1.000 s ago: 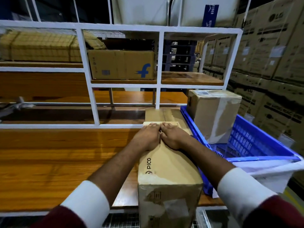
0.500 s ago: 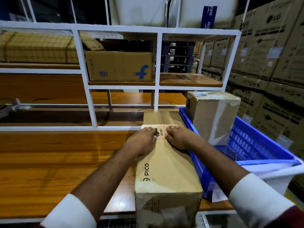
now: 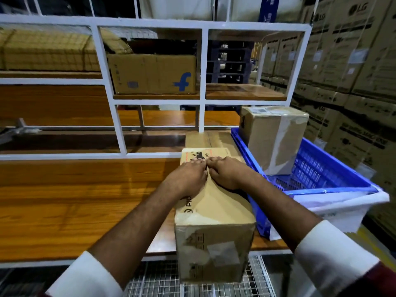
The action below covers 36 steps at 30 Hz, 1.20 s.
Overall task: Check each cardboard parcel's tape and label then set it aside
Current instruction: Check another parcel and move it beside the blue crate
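A long cardboard parcel (image 3: pixel 216 209) marked PICO lies lengthwise on the wooden table (image 3: pixel 75 200), its near end hanging over the front edge. Worn tape and a pale sticker show on that near end. A printed label (image 3: pixel 199 154) sits on its top at the far end. My left hand (image 3: pixel 188 179) and my right hand (image 3: pixel 227 172) rest side by side on the parcel's top, touching each other, with the fingertips pressing just below the label. A second taped parcel (image 3: pixel 276 133) stands upright in the blue crate (image 3: pixel 321 174) to the right.
A flat cardboard piece (image 3: pixel 205 139) lies just beyond the parcel. A white metal rack (image 3: pixel 116 116) crosses the table's back and holds a box with a blue f logo (image 3: pixel 152 75). Stacked LG cartons (image 3: pixel 353 61) wall the right side. A wire grid lies below the table's edge.
My hands parted at the parcel's far end, baring the label, then came together again a little nearer to me. The parcel has stayed in place.
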Each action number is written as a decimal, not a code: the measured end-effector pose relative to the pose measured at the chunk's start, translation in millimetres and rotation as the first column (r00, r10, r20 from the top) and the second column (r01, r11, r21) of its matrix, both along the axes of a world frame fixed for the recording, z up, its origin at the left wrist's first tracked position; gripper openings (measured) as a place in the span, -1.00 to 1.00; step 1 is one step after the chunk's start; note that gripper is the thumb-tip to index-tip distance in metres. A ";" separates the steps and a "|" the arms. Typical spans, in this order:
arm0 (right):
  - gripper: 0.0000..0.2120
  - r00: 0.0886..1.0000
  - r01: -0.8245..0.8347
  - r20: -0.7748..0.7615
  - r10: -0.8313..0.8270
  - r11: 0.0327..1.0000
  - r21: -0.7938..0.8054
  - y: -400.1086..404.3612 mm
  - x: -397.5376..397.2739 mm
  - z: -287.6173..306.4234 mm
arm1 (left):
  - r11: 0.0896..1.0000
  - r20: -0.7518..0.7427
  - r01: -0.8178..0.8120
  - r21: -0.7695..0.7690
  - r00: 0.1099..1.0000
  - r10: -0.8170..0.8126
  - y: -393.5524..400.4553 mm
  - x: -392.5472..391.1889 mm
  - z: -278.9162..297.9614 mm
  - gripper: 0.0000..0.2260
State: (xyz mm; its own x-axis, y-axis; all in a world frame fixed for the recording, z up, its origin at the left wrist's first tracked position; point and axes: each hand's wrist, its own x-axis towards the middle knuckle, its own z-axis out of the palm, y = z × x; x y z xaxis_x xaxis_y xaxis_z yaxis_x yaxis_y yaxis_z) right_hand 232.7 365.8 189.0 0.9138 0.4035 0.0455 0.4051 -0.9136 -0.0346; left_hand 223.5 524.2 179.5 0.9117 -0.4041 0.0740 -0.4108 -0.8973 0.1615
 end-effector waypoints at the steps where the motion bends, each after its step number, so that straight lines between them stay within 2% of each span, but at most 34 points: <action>1: -0.55 1.000 -0.001 0.015 0.001 1.000 0.013 0.6 -3.1 -3.4 | 1.000 0.018 0.000 0.005 1.000 -0.001 -0.2 -1.6 -4.3 -0.54; 6: -0.52 1.000 0.022 -0.002 -0.022 0.998 0.055 -3.1 -8.0 -4.2 | 0.999 0.033 -0.025 0.024 0.999 0.024 -3.1 -5.6 -0.5 -0.54; 12: -0.50 0.990 0.104 -0.091 -0.105 0.994 -0.019 -15.7 -33.0 10.9 | 0.992 0.004 -0.126 -0.018 0.992 0.126 15.6 -42.9 0.6 -0.55; 15: -0.50 0.995 0.086 -0.059 -0.082 0.995 0.056 -20.0 -49.8 1.7 | 0.990 -0.008 -0.101 -0.097 0.995 0.101 21.2 -59.0 -2.0 -0.56; 17: -0.49 0.995 0.088 -0.058 -0.083 0.992 0.091 -20.6 -52.1 -2.4 | 0.992 0.005 -0.104 -0.077 0.994 0.105 17.8 -56.2 -1.6 -0.56; 22: -0.51 0.991 0.103 -0.082 -0.106 0.994 -0.039 -11.6 -55.8 15.5 | 0.995 -0.007 -0.095 -0.001 0.995 0.095 13.2 -55.3 5.2 -0.57; 27: -0.50 0.998 0.017 -0.066 -0.015 1.000 0.021 1.1 -77.5 -6.6 | 0.999 -0.045 0.037 -0.003 0.998 -0.037 10.8 -83.8 5.2 -0.54; 30: -0.50 0.999 0.022 -0.050 -0.020 0.999 0.047 -2.7 -76.0 -13.8 | 0.999 -0.030 0.035 0.024 0.999 -0.034 10.4 -88.4 6.0 -0.54; 36: -0.55 0.994 0.091 -0.053 -0.095 0.993 -0.070 -8.7 -88.9 13.9 | 0.999 -0.082 -0.009 -0.032 0.997 0.007 23.9 -94.1 16.1 -0.58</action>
